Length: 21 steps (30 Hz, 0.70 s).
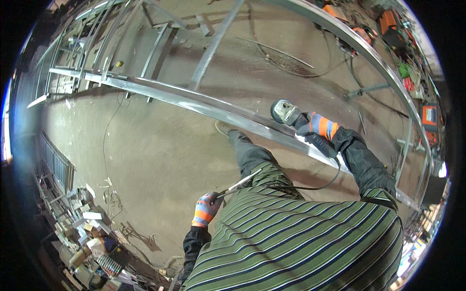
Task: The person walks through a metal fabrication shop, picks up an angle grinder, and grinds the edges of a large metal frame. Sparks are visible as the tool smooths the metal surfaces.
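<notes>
My right hand [321,127], in an orange and grey-blue work glove, is closed around the body of an angle grinder [286,112]. The grinder's disc end rests at or just above a long shiny metal bar [218,109] of a frame; whether it touches, I cannot tell. A dark cord [315,186] loops from the grinder's rear back across my striped shirt. Low and to the left, my left hand [207,207], gloved alike, is closed on a slim pale stick [242,181] that points up and right. What kind of stick it is cannot be made out.
The metal frame's curved bar [374,53] arcs along the right, with crossbars [213,48] further off. A thin rod [276,51] and hoses lie on the floor inside it. Boxes and scrap [94,228] crowd the lower left. Orange equipment [430,116] stands far right.
</notes>
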Each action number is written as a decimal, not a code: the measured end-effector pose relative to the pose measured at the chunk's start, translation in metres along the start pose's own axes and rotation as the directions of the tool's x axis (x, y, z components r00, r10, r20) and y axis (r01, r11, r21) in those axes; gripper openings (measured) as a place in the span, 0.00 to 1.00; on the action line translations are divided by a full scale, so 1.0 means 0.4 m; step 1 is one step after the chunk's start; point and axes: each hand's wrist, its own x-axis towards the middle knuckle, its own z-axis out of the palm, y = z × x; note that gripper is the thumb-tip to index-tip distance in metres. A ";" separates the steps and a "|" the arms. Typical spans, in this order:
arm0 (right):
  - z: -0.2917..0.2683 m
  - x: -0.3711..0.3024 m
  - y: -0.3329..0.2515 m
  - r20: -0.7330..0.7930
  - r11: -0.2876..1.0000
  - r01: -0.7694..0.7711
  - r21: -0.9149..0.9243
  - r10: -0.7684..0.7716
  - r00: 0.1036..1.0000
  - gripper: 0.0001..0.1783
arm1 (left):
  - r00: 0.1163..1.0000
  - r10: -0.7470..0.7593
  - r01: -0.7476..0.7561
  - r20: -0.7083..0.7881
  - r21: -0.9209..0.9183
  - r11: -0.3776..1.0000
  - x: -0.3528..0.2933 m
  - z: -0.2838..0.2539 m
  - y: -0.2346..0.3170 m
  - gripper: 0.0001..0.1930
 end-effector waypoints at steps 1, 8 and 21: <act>0.005 0.062 -0.070 0.049 0.989 0.102 -0.104 -0.097 0.994 0.24 | 0.999 -0.048 0.047 -0.014 -0.020 0.999 0.018 -0.047 -0.017 0.09; 0.163 0.325 -0.435 0.234 0.958 0.235 -0.166 -0.193 0.953 0.37 | 0.955 -0.284 0.284 -0.084 -0.012 0.959 0.079 -0.335 -0.034 0.08; 0.413 0.750 -0.983 0.301 0.908 0.377 -0.181 -0.314 0.900 0.39 | 0.824 -0.221 0.297 -0.522 0.067 0.952 0.117 -0.745 -0.154 0.07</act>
